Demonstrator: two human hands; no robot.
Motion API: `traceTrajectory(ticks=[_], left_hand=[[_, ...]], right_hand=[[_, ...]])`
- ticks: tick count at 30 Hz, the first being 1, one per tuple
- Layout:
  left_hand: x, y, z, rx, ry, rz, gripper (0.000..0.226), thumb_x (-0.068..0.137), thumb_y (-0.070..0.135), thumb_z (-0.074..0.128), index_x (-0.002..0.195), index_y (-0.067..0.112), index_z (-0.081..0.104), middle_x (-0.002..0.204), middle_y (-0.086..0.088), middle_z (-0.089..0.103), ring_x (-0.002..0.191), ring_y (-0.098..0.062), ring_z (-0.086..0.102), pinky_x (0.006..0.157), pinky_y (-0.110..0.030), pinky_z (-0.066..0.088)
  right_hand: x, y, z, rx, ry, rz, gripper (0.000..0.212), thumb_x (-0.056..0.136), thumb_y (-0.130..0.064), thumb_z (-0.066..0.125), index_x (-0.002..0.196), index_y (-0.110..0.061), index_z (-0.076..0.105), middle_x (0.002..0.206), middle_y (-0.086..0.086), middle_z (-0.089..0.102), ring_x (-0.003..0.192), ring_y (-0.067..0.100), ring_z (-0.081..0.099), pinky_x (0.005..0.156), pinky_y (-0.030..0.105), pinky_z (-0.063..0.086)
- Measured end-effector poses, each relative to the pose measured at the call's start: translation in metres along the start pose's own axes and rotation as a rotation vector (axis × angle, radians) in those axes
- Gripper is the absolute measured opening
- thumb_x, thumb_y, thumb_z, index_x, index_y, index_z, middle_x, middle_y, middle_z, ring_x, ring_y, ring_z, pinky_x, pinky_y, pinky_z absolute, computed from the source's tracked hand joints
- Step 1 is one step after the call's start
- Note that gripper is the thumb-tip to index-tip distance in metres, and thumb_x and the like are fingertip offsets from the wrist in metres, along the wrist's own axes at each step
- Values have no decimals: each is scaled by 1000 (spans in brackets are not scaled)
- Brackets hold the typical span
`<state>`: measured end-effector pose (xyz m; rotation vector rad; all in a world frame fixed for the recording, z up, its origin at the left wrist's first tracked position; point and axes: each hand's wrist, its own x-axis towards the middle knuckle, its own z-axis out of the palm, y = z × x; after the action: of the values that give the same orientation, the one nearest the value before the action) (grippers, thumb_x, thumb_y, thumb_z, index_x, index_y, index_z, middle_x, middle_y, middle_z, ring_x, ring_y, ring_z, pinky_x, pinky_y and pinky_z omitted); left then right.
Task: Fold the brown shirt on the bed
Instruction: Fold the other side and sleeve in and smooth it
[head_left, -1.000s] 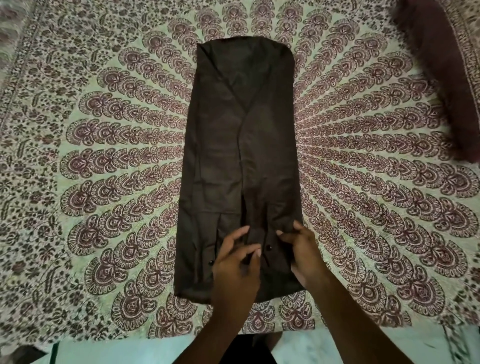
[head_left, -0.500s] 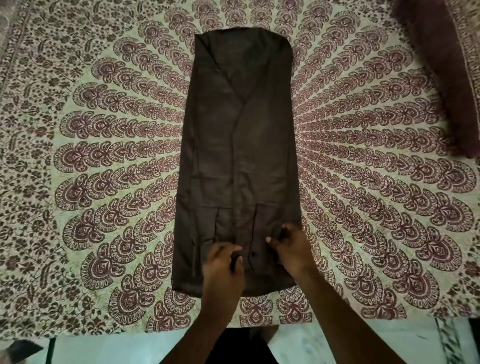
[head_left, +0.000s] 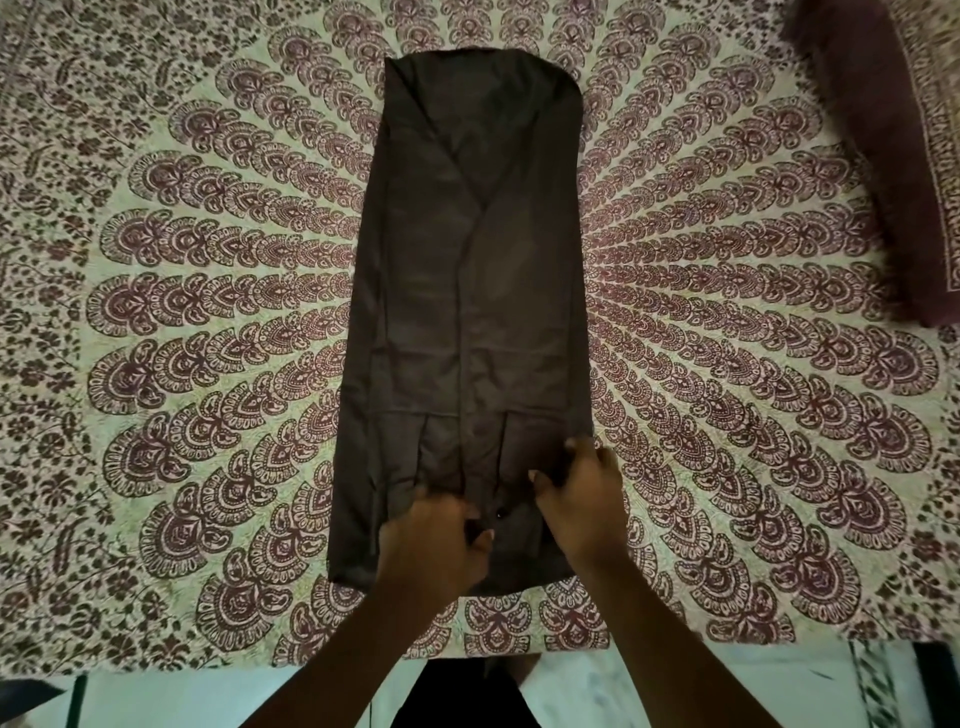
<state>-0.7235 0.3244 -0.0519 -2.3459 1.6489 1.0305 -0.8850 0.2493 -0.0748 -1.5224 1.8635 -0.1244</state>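
Fingers of the left hand (head_left: 434, 540) and right hand (head_left: 582, 496) curl closed, pinching the brown shirt (head_left: 467, 291) near its lower edge. It lies lengthwise mid-frame on the patterned bedspread (head_left: 182, 312); a maroon cloth (head_left: 872, 156) sits upper right.

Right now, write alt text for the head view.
Two bare hands, left hand and right hand, press on the near end of a dark brown shirt folded into a long narrow strip on a cream bedsheet with maroon paisley print.
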Motion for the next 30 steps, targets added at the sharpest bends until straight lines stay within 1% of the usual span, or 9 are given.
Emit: traceTrajectory(ticks=[4, 6, 9, 12, 16, 20, 24, 27, 30], left_hand=[[22, 0, -8, 171, 227, 254, 29, 85, 49, 58, 100, 29, 74, 122, 4, 51, 119, -24, 48, 83, -40, 49], [39, -5, -10, 214, 268, 355, 51, 79, 48, 67, 127, 30, 66, 146, 2, 46, 128, -26, 45, 91, -44, 46], [61, -10, -15, 301, 63, 335, 101, 83, 58, 70, 162, 21, 20, 172, 4, 6, 157, -23, 10, 114, -50, 30], [67, -7, -20, 338, -23, 317, 105, 87, 57, 67, 164, 24, 3, 171, 5, -7, 158, -24, -2, 120, -54, 20], [75, -3, -28, 306, 10, 322, 100, 88, 61, 62, 164, 25, 7, 166, 4, 13, 149, -30, 18, 118, -55, 23], [101, -1, -32, 307, 102, 359, 73, 102, 50, 46, 163, 20, 20, 153, 0, 35, 131, -30, 33, 102, -48, 31], [126, -5, -31, 387, 178, 513, 44, 77, 45, 75, 113, 21, 74, 138, -4, 51, 119, -29, 41, 87, -47, 44], [144, 3, -37, 297, 208, 548, 23, 74, 43, 71, 83, 24, 78, 140, 0, 56, 128, -27, 51, 95, -47, 41], [174, 25, -56, 189, 362, 488, 28, 84, 39, 54, 85, 23, 77, 115, 5, 67, 108, -22, 62, 87, -39, 32]], right_hand=[[14, -7, 1, -331, 135, -463, 52, 82, -28, 76, 130, -15, 57, 135, 19, 46, 121, 38, 45, 96, 49, 53], [30, -3, 2, -472, 37, -672, 54, 81, -26, 75, 131, -18, 59, 145, 14, 44, 126, 37, 43, 97, 54, 53], [53, 7, -5, -516, -70, -598, 51, 91, -35, 68, 140, -28, 54, 158, 9, 35, 137, 35, 35, 104, 59, 45], [61, 12, -14, -497, -70, -461, 55, 97, -44, 61, 149, -30, 48, 164, 6, 29, 140, 38, 35, 109, 61, 38], [68, 5, -16, -579, -73, -637, 53, 98, -48, 45, 144, -22, 51, 159, 8, 37, 137, 36, 37, 105, 59, 48], [110, -12, -18, -625, -144, -874, 50, 99, -43, 41, 141, -20, 56, 157, 9, 42, 136, 33, 41, 99, 52, 54], [162, -35, -28, -570, -61, -771, 49, 100, -47, 37, 138, -22, 55, 151, 15, 43, 130, 38, 42, 99, 56, 49], [195, -55, -35, -595, -60, -781, 47, 101, -46, 41, 139, -22, 54, 152, 17, 41, 133, 40, 42, 100, 55, 46], [225, -70, -43, -612, -70, -838, 48, 100, -45, 46, 140, -20, 55, 151, 17, 43, 135, 39, 44, 103, 54, 45]])
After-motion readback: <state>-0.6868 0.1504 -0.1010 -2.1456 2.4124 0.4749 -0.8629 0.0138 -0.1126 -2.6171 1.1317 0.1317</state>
